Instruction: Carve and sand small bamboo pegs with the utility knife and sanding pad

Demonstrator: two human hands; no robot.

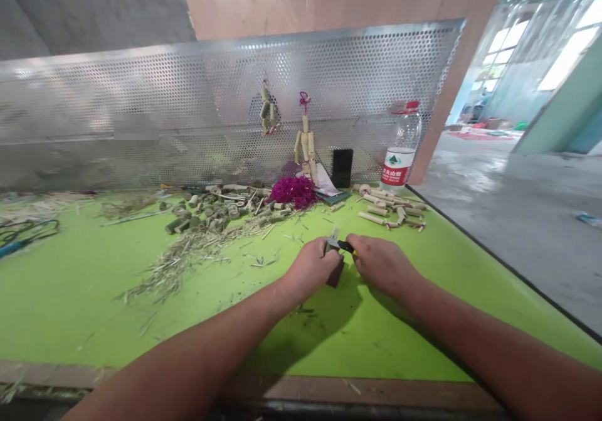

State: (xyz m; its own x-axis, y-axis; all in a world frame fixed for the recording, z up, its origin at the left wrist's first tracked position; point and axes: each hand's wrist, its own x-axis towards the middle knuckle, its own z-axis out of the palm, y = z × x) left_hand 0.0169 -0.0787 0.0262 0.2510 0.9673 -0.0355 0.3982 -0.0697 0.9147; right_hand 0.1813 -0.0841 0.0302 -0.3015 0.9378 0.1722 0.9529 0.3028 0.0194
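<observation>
My left hand (308, 269) is closed around a short green bamboo piece (330, 248), thumb on the near side. My right hand (382, 263) grips a knife (348, 247) with a black and yellow handle; its blade lies against the bamboo piece. Just below my left fingers a dark brown block (335, 275) rests on the green tabletop (399, 339). Whether my left hand also touches this block, I cannot tell.
Cut bamboo pieces (214, 213) and shavings (174, 258) are heaped to the left. Behind lie magenta cord (294, 192), a jointed bamboo figure (305, 142) and a black phone-like slab (342, 168). A water bottle (401, 148) stands right, near bamboo sticks (376, 210). A perforated metal screen (202, 107) closes the back.
</observation>
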